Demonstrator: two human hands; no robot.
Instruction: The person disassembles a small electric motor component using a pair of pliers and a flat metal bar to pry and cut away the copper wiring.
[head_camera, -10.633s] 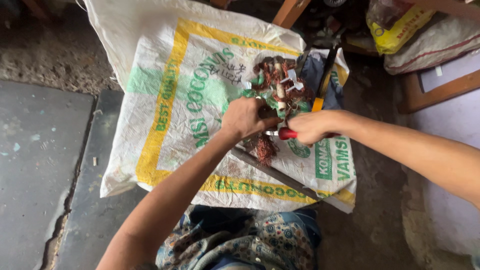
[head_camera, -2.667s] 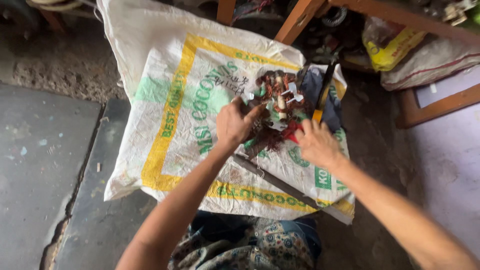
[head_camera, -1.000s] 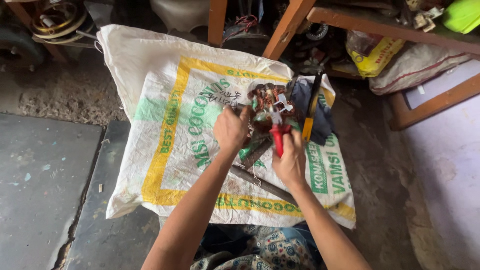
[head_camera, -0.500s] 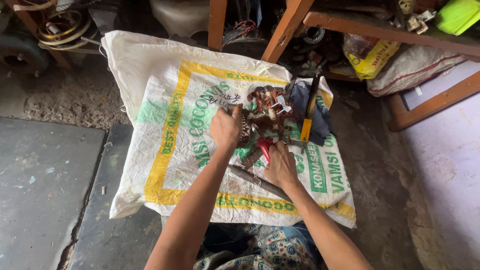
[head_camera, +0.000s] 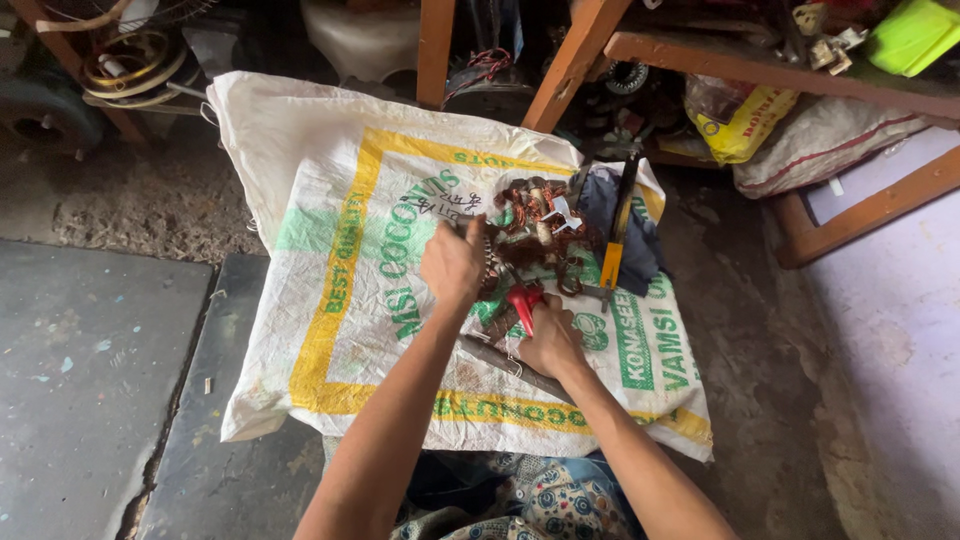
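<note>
A white woven sack (head_camera: 340, 250) with yellow and green print lies spread on the floor. On it sits a round motor winding of copper wire (head_camera: 540, 225) with green and white bits. My left hand (head_camera: 452, 265) grips the winding's left side. My right hand (head_camera: 545, 340) is closed around red-handled pliers (head_camera: 522, 303), whose jaws point up into the copper wire. A long dark metal rod (head_camera: 510, 368) lies on the sack just under my right hand.
A yellow-handled screwdriver (head_camera: 615, 250) and a dark blue cloth (head_camera: 640, 235) lie right of the winding. Wooden legs (head_camera: 435, 50) and a bench frame stand behind the sack, with bags (head_camera: 745, 120) and wire coils (head_camera: 130, 65) around. A grey slab (head_camera: 80, 380) is at left.
My right hand has drawn back toward me and lower with the red pliers. The view has tilted so the sack sits lower in frame. My left hand stays on the winding.
</note>
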